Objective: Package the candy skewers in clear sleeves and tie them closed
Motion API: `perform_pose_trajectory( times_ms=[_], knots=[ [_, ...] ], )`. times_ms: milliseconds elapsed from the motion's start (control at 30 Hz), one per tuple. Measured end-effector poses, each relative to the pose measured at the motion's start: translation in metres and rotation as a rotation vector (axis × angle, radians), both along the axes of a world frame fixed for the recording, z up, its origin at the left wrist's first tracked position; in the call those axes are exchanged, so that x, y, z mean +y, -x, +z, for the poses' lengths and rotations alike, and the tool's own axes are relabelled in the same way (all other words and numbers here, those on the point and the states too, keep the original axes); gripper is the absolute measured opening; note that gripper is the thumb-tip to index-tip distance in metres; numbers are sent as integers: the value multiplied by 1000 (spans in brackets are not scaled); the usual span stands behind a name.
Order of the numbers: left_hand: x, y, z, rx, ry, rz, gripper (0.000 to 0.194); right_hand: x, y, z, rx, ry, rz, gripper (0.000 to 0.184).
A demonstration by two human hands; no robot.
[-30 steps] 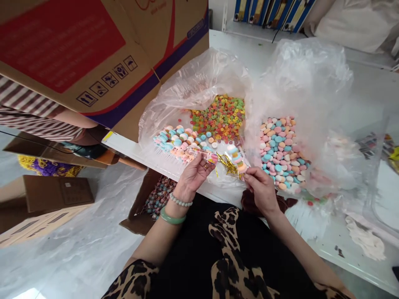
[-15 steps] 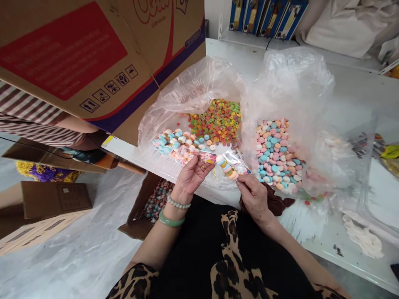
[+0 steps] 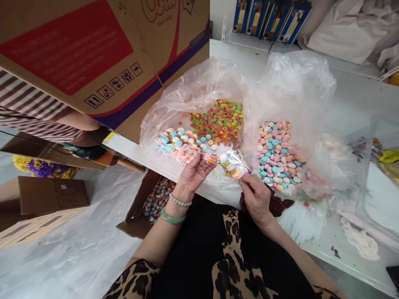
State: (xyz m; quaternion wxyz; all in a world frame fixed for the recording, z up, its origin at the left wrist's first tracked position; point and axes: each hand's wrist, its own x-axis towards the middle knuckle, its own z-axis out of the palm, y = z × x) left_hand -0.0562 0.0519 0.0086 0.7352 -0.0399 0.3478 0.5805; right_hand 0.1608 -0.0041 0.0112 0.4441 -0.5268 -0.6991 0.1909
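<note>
Candy stack (image 3: 230,164): pastel discs in pink, blue, cream and yellow, lined up inside a clear printed cellophane sleeve (image 3: 202,155), held between both hands above a plastic bag, over the tabletop (image 3: 368,97).

Left hand (image 3: 195,174): thumb and fingers clamped on the sleeve's printed end. Worn at the wrist: jade bangle (image 3: 172,216), white bead bracelet (image 3: 180,202).

Right hand (image 3: 257,199): fingertips pinched on the sleeve's opposite end, just beside the candy stack. The two hands stand apart, with the sleeve spanning the gap.

Gold tinsel strands (image 3: 216,171): small, partly hidden, at the sleeve's underside.

Contents of the left clear plastic bag (image 3: 193,89): pastel candy discs (image 3: 174,143) and multicoloured candy rings (image 3: 216,122), in separate heaps.

Right clear plastic bag (image 3: 296,89): pink, blue and white candy discs (image 3: 276,155).

Below the tabletop edge: open cardboard box (image 3: 137,216) of wrapped candies (image 3: 157,199), near the left wrist.

Overhead at left: tilted cardboard carton (image 3: 77,54) with red panel and handling symbols; beneath it, a nearby person's striped sleeve (image 3: 25,99).

Worn by the person: leopard-print sleeves (image 3: 132,280) and black garment (image 3: 193,245).

Background: blue binders (image 3: 271,20) on a shelf.
</note>
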Motion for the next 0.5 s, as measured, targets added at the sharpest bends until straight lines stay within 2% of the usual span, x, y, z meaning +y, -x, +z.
perform_pose_trajectory(
  times_ms=[100,267,500],
  knots=[
    [0,-1,1,-44,-7,9,23,-1,1,1,-32,-68,-9,11],
    [-1,-2,4,-63,-22,10,29,-2,1,-1,-110,-86,1,12],
    [0,-2,1,47,-76,-24,19,-3,-5,-7,-463,-286,-88,21]
  ],
)
